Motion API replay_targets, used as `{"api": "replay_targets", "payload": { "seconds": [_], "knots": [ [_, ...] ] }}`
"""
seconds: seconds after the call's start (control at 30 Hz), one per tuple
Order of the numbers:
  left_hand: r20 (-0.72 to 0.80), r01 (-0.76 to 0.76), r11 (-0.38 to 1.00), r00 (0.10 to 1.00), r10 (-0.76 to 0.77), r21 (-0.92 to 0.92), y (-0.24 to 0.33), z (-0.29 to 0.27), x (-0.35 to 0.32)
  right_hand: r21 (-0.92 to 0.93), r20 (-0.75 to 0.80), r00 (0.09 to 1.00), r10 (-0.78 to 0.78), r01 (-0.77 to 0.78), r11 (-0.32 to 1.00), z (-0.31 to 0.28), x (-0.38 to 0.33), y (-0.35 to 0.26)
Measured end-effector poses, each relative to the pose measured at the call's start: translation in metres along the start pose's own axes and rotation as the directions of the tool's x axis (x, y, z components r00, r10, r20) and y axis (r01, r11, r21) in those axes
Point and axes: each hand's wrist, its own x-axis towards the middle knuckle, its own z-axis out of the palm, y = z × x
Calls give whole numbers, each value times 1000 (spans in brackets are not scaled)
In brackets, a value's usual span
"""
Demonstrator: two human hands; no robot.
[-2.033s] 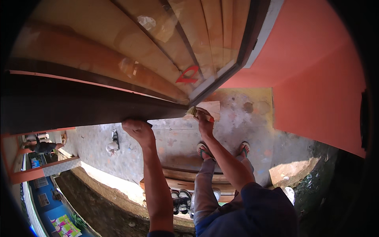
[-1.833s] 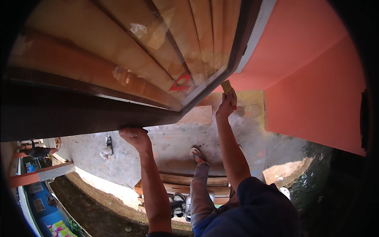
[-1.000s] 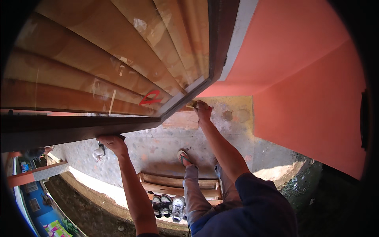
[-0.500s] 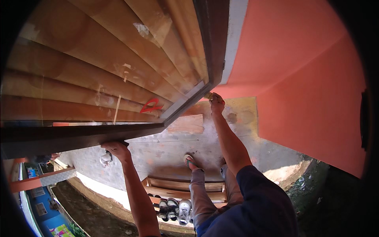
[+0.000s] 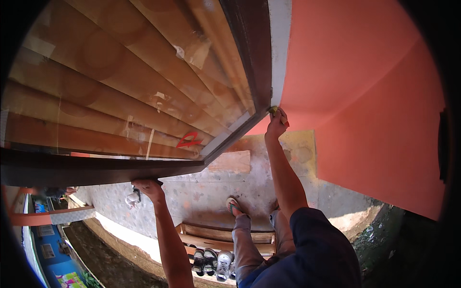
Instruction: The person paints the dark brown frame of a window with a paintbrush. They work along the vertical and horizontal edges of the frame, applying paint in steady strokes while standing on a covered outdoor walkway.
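Note:
A dark brown window sash point(image 5: 110, 172) with a glass pane point(image 5: 120, 91) stands swung out from the wall at the upper left. My left hand point(image 5: 150, 188) is closed on its lower outer edge, with a small dark piece showing beside the fingers. My right hand point(image 5: 277, 123) reaches to the sash's corner on the wall side, next to the pale grey frame strip point(image 5: 280, 48). In it is a small paintbrush point(image 5: 273, 111) with a yellowish head and a red end by the palm. The brush head is at the edge of the sash; whether it touches is hard to see.
Salmon-coloured walls point(image 5: 355, 62) rise on the right. Below are a stained concrete floor point(image 5: 201, 192), a flat board point(image 5: 230, 162) and a wooden bench point(image 5: 225, 235) with several shoes point(image 5: 211, 261) beside my legs. A small whitish object point(image 5: 132, 198) lies on the floor at left.
My right hand with the paintbrush has moved right and slightly up, toward the wall-side corner of the sash. The view has shifted a little; my left hand keeps its hold on the sash.

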Motion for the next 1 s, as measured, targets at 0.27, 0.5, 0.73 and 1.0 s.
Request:
{"api": "replay_targets", "payload": {
  "seconds": [0.27, 0.5, 0.73, 1.0],
  "knots": [
    [-11, -133, 991, 991, 133, 7, 5, 10, 9, 69, -67, 976, 208, -203, 977, -30, 26, 46],
    [188, 207, 956, 968, -169, -207, 33, 15, 13, 218, -153, 930, 334, -298, 929, -41, 27, 42],
    [149, 151, 968, 981, -122, -202, 10, 3, 28, 269, -64, 944, 323, -295, 917, -46, 6, 14],
    [148, 166, 970, 979, -141, -177, 2, 2, 23, 336, 232, 934, 272, -339, 879, 1, -27, -106]
  ]
}}
